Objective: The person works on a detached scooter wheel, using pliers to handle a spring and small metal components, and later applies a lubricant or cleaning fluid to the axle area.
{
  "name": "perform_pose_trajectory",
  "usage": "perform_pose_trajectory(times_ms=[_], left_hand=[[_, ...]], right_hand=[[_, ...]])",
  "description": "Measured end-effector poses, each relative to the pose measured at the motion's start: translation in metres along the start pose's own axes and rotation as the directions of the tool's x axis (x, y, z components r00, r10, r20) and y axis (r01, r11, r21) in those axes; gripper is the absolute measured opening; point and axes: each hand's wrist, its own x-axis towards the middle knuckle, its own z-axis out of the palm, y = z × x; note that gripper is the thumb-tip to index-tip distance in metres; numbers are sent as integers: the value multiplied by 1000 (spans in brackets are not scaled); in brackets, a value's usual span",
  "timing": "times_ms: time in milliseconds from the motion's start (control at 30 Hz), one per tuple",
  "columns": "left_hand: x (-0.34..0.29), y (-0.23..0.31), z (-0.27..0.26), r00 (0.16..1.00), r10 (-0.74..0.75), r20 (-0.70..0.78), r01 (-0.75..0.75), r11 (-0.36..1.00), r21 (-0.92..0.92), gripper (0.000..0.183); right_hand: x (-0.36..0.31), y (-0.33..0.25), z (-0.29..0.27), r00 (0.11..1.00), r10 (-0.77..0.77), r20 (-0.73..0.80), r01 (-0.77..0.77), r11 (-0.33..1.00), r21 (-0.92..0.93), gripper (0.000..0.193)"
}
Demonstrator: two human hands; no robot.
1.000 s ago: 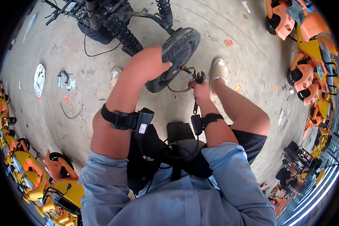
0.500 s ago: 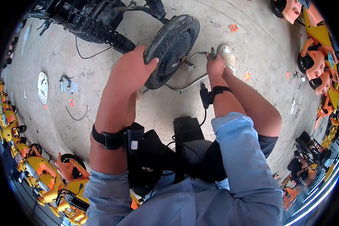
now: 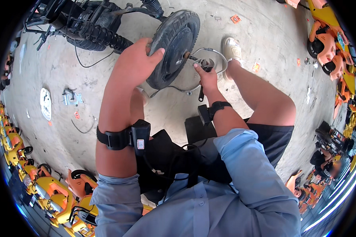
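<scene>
The right hand point(image 3: 208, 80) had swung in nearer the axle point(image 3: 186, 55) since a moment earlier, clutching a wrench point(image 3: 201, 95), while the left hand point(image 3: 137, 63) grasped the wheel point(image 3: 177, 47) between them, a cable point(image 3: 218, 53) looping beyond; bracing and lining up seemed in hand, calling, I judged, for steadiness.
</scene>
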Motion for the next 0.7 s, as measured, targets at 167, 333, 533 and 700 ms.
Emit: perform_pose_trajectory(times_ms=[167, 333, 533, 700], left_hand=[[-4, -1, 0, 999, 18, 39, -15, 996, -90, 61], [-8, -5, -4, 999, 39, -2, -39, 993, -114, 60], [-3, -13, -4, 999, 47, 1, -47, 993, -111, 63], [-1, -14, -8, 998, 56, 7, -55, 994, -96, 64]], right_hand=[[-2, 7, 9, 980, -197, 15, 197, 970, -146, 44], [2, 1, 10, 989, -143, 40, 145, 988, -51, 38], [3, -6, 3, 984, 148, 102, -157, 983, 94, 39], [4, -3, 6, 977, 169, 133, -195, 955, 222, 43]])
